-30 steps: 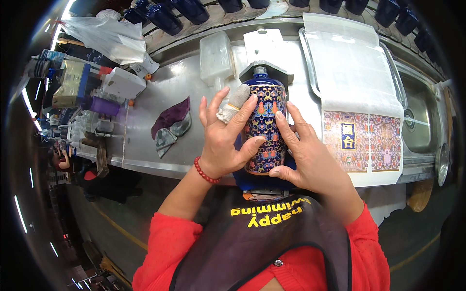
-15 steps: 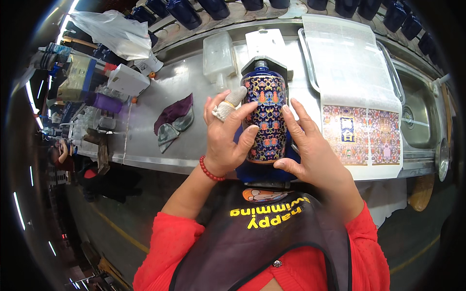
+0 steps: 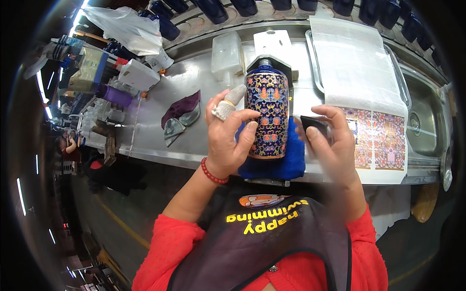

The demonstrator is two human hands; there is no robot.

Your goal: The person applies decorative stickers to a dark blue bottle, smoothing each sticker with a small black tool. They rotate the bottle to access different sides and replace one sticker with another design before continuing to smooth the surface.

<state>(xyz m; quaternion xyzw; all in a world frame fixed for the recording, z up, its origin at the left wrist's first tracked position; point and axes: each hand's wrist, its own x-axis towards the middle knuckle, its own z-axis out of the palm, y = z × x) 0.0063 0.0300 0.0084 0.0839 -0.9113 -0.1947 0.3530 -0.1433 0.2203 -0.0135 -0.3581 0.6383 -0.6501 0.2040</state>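
Observation:
A dark blue bottle wrapped in a flowered decal lies on its side, its neck pointing away from me. Its far end rests at a dark angular holder, with a blue cloth under the near end. My left hand stays open, index finger and thumb touching the bottle's left side. A grey cloth cover sits on one of its fingers. To the right of the bottle, my right hand, partly blurred, is closed on a flat black scraper-like piece, apart from the bottle.
On the right, a sheet of printed decals lies partly under white paper, beside a metal sink. A frosted plastic container stands beyond my left hand. A folded purple and green cloth lies left. Several blue bottles line the back.
My right hand has left the bottle and moved right; it now holds the black piece. My left hand remains at the bottle's left side. The view has shifted slightly.

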